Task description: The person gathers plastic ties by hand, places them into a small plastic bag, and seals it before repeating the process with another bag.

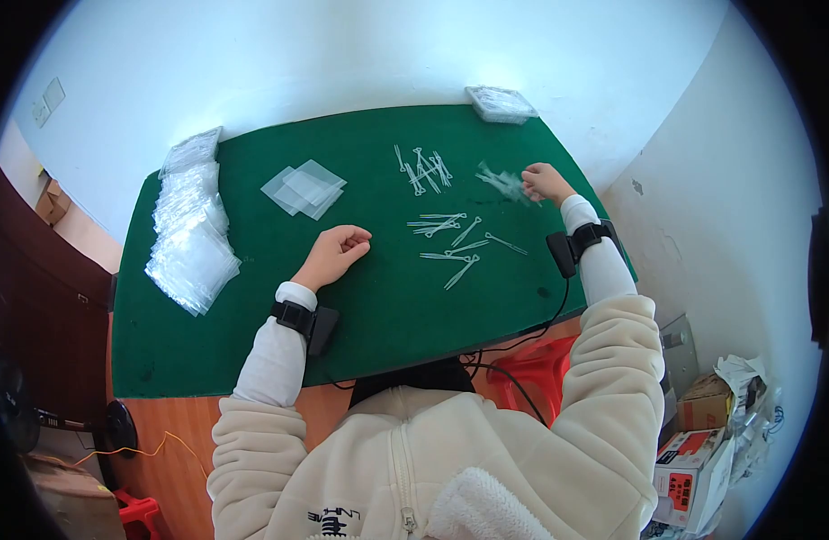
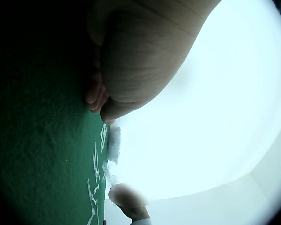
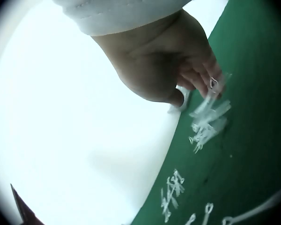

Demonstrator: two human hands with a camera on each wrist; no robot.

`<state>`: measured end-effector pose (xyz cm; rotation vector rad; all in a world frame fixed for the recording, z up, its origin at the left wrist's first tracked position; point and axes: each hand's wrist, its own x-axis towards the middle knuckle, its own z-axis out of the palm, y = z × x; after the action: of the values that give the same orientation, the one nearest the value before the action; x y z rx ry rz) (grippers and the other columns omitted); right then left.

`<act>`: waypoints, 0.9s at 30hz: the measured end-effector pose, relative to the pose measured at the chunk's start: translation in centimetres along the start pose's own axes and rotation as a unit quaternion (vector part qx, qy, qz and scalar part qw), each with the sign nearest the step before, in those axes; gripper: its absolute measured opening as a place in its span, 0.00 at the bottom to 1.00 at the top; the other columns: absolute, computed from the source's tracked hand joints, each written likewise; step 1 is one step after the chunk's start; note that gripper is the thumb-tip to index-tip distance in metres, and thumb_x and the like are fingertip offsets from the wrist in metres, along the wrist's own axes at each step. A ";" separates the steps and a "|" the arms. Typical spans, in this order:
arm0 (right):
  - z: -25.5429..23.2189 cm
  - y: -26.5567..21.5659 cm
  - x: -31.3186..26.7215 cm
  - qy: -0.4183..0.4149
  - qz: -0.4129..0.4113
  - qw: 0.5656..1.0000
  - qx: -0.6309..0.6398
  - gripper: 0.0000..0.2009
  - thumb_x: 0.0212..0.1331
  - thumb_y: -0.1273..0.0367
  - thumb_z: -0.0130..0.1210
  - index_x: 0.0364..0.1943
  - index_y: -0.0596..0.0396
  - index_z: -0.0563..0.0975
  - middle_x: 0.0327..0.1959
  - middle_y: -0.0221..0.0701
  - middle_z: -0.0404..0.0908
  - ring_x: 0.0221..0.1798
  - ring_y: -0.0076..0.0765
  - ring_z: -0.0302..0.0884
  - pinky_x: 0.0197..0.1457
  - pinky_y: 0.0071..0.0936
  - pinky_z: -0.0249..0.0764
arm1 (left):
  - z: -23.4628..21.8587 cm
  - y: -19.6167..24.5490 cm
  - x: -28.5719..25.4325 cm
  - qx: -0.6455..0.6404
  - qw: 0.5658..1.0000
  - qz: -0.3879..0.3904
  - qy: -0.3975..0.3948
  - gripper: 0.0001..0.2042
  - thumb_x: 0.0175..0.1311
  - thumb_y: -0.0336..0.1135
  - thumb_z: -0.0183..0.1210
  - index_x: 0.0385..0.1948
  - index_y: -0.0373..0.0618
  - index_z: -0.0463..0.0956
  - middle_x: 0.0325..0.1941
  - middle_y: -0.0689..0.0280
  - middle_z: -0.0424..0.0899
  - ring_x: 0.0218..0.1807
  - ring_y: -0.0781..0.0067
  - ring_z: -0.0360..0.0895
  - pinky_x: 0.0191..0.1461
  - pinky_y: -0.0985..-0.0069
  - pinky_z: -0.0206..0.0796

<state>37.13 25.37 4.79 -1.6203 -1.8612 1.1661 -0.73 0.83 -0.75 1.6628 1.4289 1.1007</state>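
My right hand point(image 1: 547, 183) is at the far right of the table, fingertips down at a small blurred pile of clear bagged pieces point(image 1: 500, 183). In the right wrist view a looped piece point(image 3: 213, 83) overlaps the fingertips, and the thumb stands apart from them. My left hand point(image 1: 333, 255) is at the table's middle left, its fingers loosely curled with nothing in them. Between the hands lie slim whitish tweezer-like pieces with a loop at one end: a heap point(image 1: 423, 171) farther back and several scattered ones point(image 1: 450, 254) nearer.
Flat clear bags point(image 1: 308, 187) overlap on the green table point(image 1: 360, 315). A long fanned stack of clear bags point(image 1: 191, 238) runs down the left side. A clear packet stack point(image 1: 501, 106) sits at the back right corner. Cables point(image 1: 531, 335) hang over the front edge.
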 end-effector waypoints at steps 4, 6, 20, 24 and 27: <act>-0.5 2.3 1.6 0.061 0.005 0.983 -0.171 0.13 0.55 0.71 0.50 0.42 0.64 0.74 0.26 0.30 0.76 0.24 0.24 0.73 0.22 0.22 0.68 | -0.2 0.3 0.2 0.009 1.000 -0.003 -0.001 0.09 0.58 0.31 0.58 0.39 0.38 0.77 0.33 0.67 0.80 0.32 0.81 0.74 0.39 0.82 0.68; -0.4 2.3 1.3 0.055 0.001 0.983 -0.176 0.13 0.54 0.71 0.51 0.42 0.64 0.75 0.27 0.31 0.77 0.25 0.25 0.74 0.24 0.23 0.69 | -0.1 0.3 0.1 0.011 1.000 -0.004 0.000 0.09 0.58 0.31 0.58 0.39 0.38 0.77 0.32 0.67 0.80 0.32 0.82 0.73 0.38 0.82 0.68; 2.4 2.0 0.3 0.056 -0.303 0.884 -0.351 0.19 0.47 0.79 0.47 0.45 0.52 0.78 0.50 0.34 0.76 0.53 0.42 0.70 0.59 0.33 0.66 | 0.0 0.4 0.1 -0.002 1.000 0.011 0.005 0.09 0.59 0.31 0.58 0.38 0.38 0.77 0.31 0.68 0.79 0.30 0.83 0.73 0.37 0.84 0.68; 3.0 1.9 1.2 0.040 -0.227 0.907 -0.352 0.21 0.46 0.80 0.45 0.46 0.51 0.78 0.54 0.33 0.73 0.57 0.45 0.66 0.62 0.34 0.62 | 0.0 0.4 0.0 0.004 1.000 0.015 0.006 0.09 0.58 0.30 0.58 0.38 0.38 0.77 0.30 0.68 0.79 0.30 0.83 0.73 0.37 0.84 0.68; 2.8 1.8 1.5 0.074 -0.187 0.897 -0.393 0.21 0.45 0.80 0.44 0.45 0.50 0.78 0.52 0.32 0.74 0.56 0.44 0.67 0.61 0.34 0.63 | -0.1 0.4 0.0 0.003 1.000 0.015 0.007 0.09 0.58 0.30 0.58 0.38 0.38 0.77 0.30 0.68 0.79 0.30 0.83 0.73 0.37 0.84 0.68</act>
<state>35.75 25.87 1.44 -1.5180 -2.5590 0.0952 -0.61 0.77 -0.34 1.6879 1.4223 1.1281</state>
